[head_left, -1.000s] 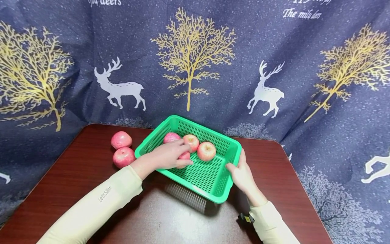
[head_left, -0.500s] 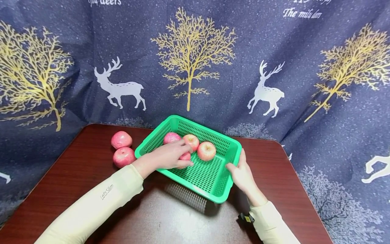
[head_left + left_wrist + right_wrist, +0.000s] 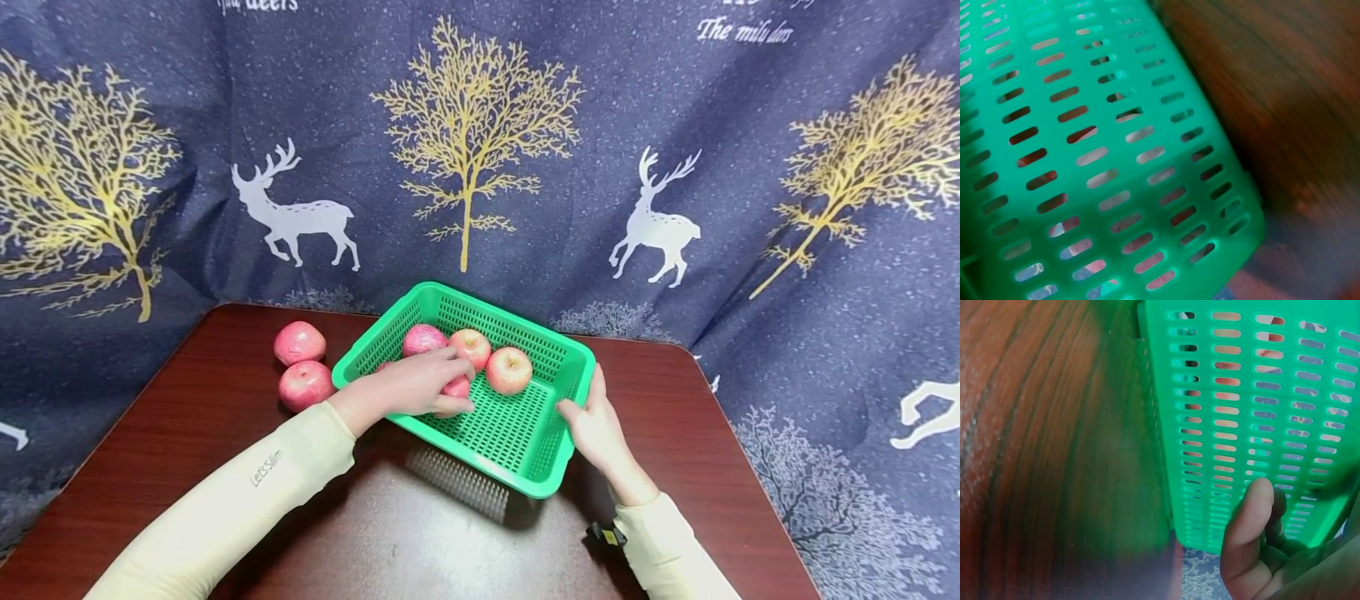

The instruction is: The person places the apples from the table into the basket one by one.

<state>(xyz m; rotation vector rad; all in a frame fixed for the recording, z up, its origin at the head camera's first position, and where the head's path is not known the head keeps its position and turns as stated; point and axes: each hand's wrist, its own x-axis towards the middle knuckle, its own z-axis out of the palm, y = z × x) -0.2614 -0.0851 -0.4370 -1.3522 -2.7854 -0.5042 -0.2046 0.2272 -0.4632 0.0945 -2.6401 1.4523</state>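
A green plastic basket (image 3: 480,460) with slotted sides stands on the table. My left hand (image 3: 420,381) reaches over its left front edge and grips a red apple (image 3: 456,388) inside; the palm hides part of that apple. Behind it lie a darker red apple (image 3: 424,339), a yellowish-red apple (image 3: 470,346) and another yellowish-red apple (image 3: 510,371). A sliver of red shows beside my left wrist. My right hand (image 3: 600,429) holds the basket's right rim, thumb inside. In the right wrist view, curled fingers (image 3: 1250,531) lie against the basket wall (image 3: 1235,406).
Two red apples, one behind (image 3: 299,343) the other apple (image 3: 305,386), sit on the table left of the basket. The dark wooden table (image 3: 660,400) ends at a blue cloth (image 3: 540,233) with printed deer and trees. The left wrist view shows the basket's slotted outside (image 3: 1104,156).
My left hand has shifted very slightly while keeping the apple, and a bit of red has come into view behind its wrist. My right hand and the basket stay put.
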